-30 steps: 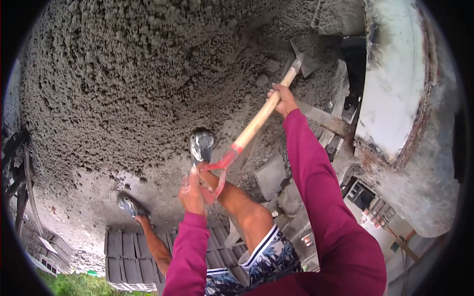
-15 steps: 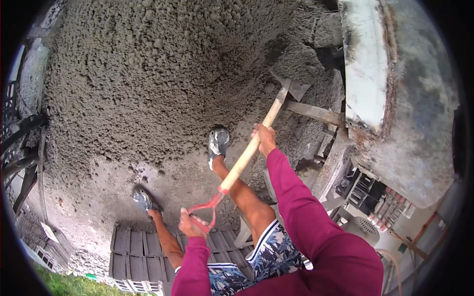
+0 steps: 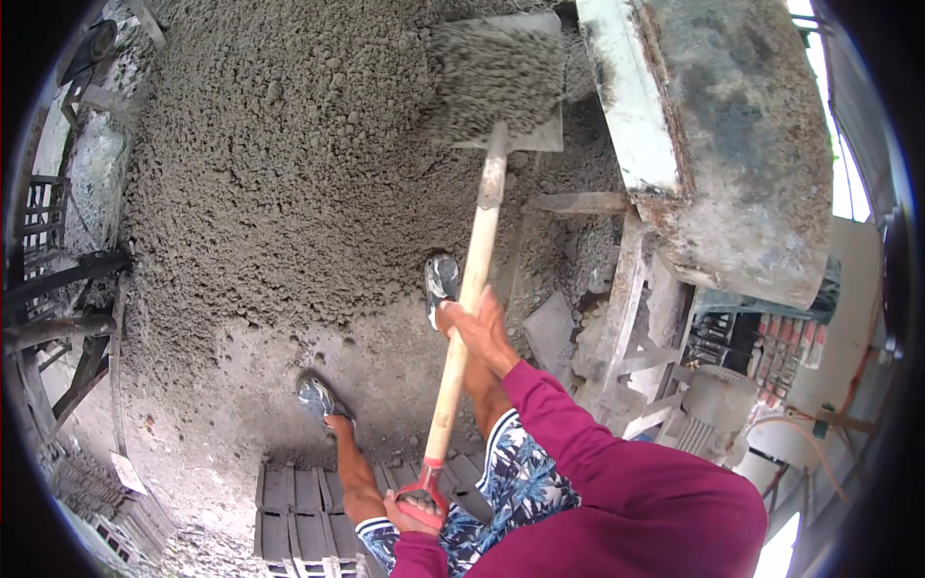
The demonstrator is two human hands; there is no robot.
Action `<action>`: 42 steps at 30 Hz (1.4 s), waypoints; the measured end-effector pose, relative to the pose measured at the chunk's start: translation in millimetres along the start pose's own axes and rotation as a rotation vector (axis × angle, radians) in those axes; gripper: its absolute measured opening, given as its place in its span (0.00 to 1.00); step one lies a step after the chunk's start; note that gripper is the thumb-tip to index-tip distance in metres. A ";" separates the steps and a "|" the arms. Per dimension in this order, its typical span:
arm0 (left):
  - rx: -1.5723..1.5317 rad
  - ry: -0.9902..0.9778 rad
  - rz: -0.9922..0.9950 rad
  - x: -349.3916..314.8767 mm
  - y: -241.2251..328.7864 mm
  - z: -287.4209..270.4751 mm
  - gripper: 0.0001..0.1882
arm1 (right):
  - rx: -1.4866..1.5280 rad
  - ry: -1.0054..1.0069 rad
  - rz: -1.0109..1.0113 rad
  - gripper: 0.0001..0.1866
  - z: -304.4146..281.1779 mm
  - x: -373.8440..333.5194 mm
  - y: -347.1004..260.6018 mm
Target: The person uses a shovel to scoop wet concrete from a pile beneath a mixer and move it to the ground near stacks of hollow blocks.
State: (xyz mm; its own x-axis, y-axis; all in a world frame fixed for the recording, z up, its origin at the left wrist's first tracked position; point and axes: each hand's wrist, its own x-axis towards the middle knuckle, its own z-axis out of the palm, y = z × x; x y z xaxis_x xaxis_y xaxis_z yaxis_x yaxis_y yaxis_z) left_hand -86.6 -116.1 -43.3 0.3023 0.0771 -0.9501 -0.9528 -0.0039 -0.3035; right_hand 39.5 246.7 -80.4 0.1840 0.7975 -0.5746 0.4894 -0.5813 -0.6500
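Note:
A shovel (image 3: 449, 397) with a pale wooden shaft and a red D-shaped handle reaches from my body toward the far side. My left hand (image 3: 416, 512) is wrapped round the red handle grip, close to my knee. Partway up the shaft, my right hand (image 3: 480, 328) grips the wood. The wide flat blade carries a load of grey, crumbly mix (image 3: 496, 79), blurred by motion. Beneath and left of it spreads a large heap of the same damp grey material (image 3: 270, 144). Bare metal shows at the blade's right and near edges.
A rusty metal hopper or chute (image 3: 742, 164) with a white panel stands on the right, above a timber frame (image 3: 617, 289). Grey blocks (image 3: 299, 506) lie in rows behind my feet. Dark bars and framing (image 3: 67, 289) line the left. A motor-like housing (image 3: 718, 395) sits lower right.
The shovel has swung up and left, its blade now lifted and loaded. My left hand has dropped lower and nearer my body; my right hand sits lower in view on the shaft.

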 end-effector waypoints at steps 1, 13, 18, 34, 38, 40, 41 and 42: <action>-0.031 0.015 -0.066 -0.8 8.7 -3.4 0.30 | -0.096 0.041 -0.024 0.28 13.2 -13.9 -18.8; 0.390 0.085 -0.221 44.4 21.4 -5.9 0.25 | -0.237 -0.004 -0.398 0.35 8.3 -69.2 -113.7; 0.032 -0.210 0.014 -18.9 42.9 -23.8 0.27 | 0.179 -0.143 -0.119 0.27 2.5 -38.7 -74.0; 0.837 -0.186 1.045 -57.5 30.1 183.5 0.20 | 1.028 -0.011 0.411 0.10 -44.0 124.9 15.0; 0.808 -0.310 0.787 -18.5 -29.8 313.4 0.20 | 0.973 0.034 0.334 0.11 -90.2 222.7 42.9; 1.045 -0.285 0.842 33.4 -57.8 348.7 0.19 | 0.962 0.042 0.361 0.12 -109.5 268.6 53.7; 1.100 -0.285 0.840 52.0 -62.7 365.2 0.19 | 0.973 0.059 0.335 0.13 -112.5 287.4 48.5; 1.172 -0.275 0.825 64.0 -64.5 376.1 0.19 | 0.965 0.087 0.361 0.13 -116.6 296.2 46.6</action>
State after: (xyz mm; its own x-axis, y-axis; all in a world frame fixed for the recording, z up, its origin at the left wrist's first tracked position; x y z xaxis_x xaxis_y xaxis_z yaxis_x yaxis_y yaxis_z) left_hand -16.0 264.1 -57.3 -0.2164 0.6404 -0.7369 -0.3655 0.6468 0.6694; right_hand 216.2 474.7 -222.9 0.2635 0.5362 -0.8019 -0.4924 -0.6400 -0.5898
